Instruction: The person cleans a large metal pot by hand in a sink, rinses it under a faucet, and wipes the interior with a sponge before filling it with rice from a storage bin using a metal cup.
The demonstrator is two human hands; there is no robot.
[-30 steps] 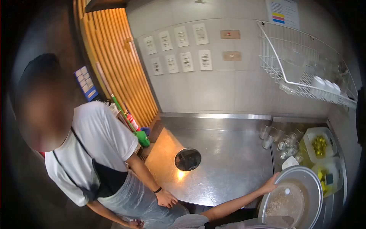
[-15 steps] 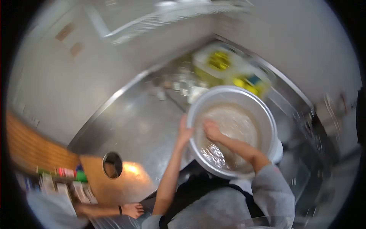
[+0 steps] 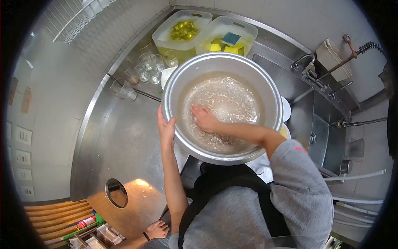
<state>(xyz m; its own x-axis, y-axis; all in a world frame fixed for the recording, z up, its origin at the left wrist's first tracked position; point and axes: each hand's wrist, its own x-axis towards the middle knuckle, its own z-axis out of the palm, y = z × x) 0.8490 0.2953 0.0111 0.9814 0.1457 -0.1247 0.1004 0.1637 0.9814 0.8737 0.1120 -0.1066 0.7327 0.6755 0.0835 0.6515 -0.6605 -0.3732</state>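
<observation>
A large round metal pot (image 3: 271,93) stands tilted slightly toward me, holding cloudy water (image 3: 232,97) with pale grains that look like rice. My left hand (image 3: 166,130) grips the pot's rim at the left, fingers on the outer wall and thumb near the lip. Inside the pot, my right hand (image 3: 204,119) is at the water near the left side, with its fingers stretched out and apart. It holds nothing that I can see. Ripples and glints break up the surface around it, so the bottom is hard to make out.
Behind the pot stand two plastic tubs (image 3: 161,37) with yellow liquid, one with a sponge (image 3: 230,39). Several drinking glasses (image 3: 151,68) are at the back left. A sink (image 3: 321,128) and taps (image 3: 311,70) lie right. Another person's hand (image 3: 157,229) rests at the lower left.
My view has swung right and sharpened, so the pot appears higher and further left. My right hand's fingers look straighter in the water. My left hand stays on the rim.
</observation>
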